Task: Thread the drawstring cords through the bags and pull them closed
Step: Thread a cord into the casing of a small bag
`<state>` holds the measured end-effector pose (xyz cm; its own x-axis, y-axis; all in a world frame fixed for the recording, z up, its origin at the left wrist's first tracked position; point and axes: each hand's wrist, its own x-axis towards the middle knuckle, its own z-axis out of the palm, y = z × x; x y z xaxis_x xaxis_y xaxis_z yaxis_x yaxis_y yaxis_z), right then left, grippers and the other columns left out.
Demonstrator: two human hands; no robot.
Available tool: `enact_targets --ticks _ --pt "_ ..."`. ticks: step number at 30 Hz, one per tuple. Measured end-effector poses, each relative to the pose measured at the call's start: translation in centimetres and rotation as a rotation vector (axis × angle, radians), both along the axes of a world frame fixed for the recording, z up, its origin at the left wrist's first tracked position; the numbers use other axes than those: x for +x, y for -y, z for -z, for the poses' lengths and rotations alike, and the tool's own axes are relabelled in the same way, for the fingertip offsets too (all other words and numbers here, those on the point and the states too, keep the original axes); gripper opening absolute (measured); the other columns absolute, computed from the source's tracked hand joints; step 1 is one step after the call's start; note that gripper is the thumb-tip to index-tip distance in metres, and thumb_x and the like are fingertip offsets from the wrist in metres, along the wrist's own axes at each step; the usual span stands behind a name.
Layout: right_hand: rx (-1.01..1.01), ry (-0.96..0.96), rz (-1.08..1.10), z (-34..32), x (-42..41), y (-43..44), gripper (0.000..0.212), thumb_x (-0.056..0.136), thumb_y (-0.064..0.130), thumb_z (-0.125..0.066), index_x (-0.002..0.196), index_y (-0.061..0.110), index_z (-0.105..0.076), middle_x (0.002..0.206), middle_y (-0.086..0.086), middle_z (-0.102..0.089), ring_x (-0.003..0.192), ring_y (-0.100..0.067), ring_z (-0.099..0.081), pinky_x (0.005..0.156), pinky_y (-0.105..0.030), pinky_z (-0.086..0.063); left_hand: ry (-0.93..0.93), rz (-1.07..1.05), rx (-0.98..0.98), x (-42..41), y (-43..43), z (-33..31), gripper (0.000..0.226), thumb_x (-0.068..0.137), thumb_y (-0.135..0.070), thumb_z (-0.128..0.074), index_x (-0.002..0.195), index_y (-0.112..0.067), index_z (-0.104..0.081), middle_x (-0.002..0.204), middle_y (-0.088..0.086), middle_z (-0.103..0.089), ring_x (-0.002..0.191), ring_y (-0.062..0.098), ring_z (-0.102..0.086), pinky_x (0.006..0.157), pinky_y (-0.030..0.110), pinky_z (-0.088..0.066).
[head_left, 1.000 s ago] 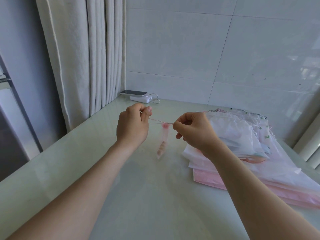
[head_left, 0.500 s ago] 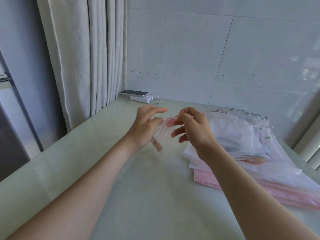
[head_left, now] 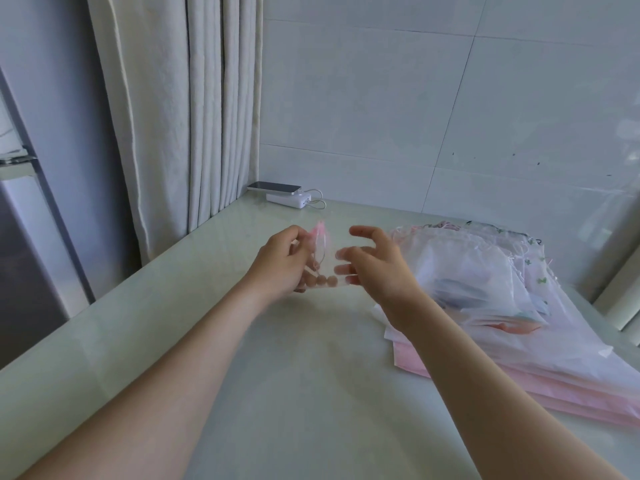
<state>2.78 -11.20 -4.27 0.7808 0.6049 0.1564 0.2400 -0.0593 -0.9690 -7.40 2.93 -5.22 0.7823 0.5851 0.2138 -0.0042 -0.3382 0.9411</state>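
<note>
- Loosely curled, the left hand grips a small drawstring bag above the table; its fingertips show as rounded spots through the sheer cloth.
- Just beside it, the right hand has its fingers spread and gently bent, holding nothing; whether they touch the bag's edge I cannot tell.
- The bag is thin, nearly clear gauze, gathered into a pink ruffled tuft at the top, with a fine pink cord looping down from it.
- Near the right wrist lies a pile of bags, flat, filmy white and pink, with frayed cord ends at its far edge.
- The table is smooth, glossy and pale green, with bare surface in front of and left of the hands.
- At the far corner a phone rests on a white power bank, beside a ribbed cream curtain and a tiled wall.
</note>
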Motion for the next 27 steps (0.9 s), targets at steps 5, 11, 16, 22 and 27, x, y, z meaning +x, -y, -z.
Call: enact_targets --ticks 5,11,16,22,27 --pt "-0.064 0.183 0.021 0.9 -1.2 -2.3 0.042 0.093 0.008 -0.062 0.129 0.029 -0.057 0.091 0.0 -0.077 0.079 -0.016 -0.076 0.07 -0.035 -0.059 -0.134 -0.022 -0.143 -0.5 -1.0 -0.3 0.035 0.105 -0.051 -0.047 0.104 -0.019 -0.059 0.101 0.011 -0.074 0.071 0.02 -0.075 0.059 0.037 -0.062" --pt "-0.074 0.243 0.09 1.5 -1.5 -4.2 0.029 0.097 0.017 -0.064 0.124 0.026 -0.063 0.088 0.008 -0.074 0.073 -0.001 -0.067 0.061 -0.02 -0.05 -0.051 -0.297 -0.093 -1.1 -3.0 0.3 0.042 0.087 -0.01 -0.06 0.122 -0.026 -0.043 0.106 0.003 -0.07 0.082 0.016 -0.078 0.078 0.038 -0.058" --pt "-0.186 0.262 0.054 2.5 -1.2 -4.8 0.035 0.095 0.012 -0.058 0.128 0.024 -0.06 0.09 0.006 -0.073 0.088 -0.012 -0.069 0.069 -0.029 -0.056 -0.084 -0.545 0.177 -1.5 -5.7 1.9 0.035 0.094 -0.009 -0.058 0.121 -0.023 -0.041 0.105 -0.001 -0.069 0.103 0.029 -0.063 0.076 0.035 -0.045" --pt "-0.237 0.342 0.031 3.3 -1.0 -5.1 0.033 0.095 0.013 -0.056 0.125 0.027 -0.06 0.09 0.007 -0.071 0.097 -0.012 -0.064 0.069 -0.022 -0.051 -0.363 -0.601 0.36 -0.7 -6.6 2.6 0.047 0.098 -0.021 -0.061 0.142 -0.02 -0.044 0.147 0.013 -0.042 0.135 0.04 -0.034 0.104 0.044 -0.034" --pt "-0.251 0.385 0.03 3.4 -0.8 -5.1 0.031 0.095 0.013 -0.056 0.121 0.027 -0.062 0.091 0.008 -0.07 0.095 -0.012 -0.064 0.062 -0.013 -0.046 -0.592 -0.351 0.616 -0.5 -5.2 2.9 0.049 0.099 -0.017 -0.046 0.145 -0.032 -0.051 0.145 0.007 -0.039 0.129 0.036 -0.032 0.102 0.042 -0.032"
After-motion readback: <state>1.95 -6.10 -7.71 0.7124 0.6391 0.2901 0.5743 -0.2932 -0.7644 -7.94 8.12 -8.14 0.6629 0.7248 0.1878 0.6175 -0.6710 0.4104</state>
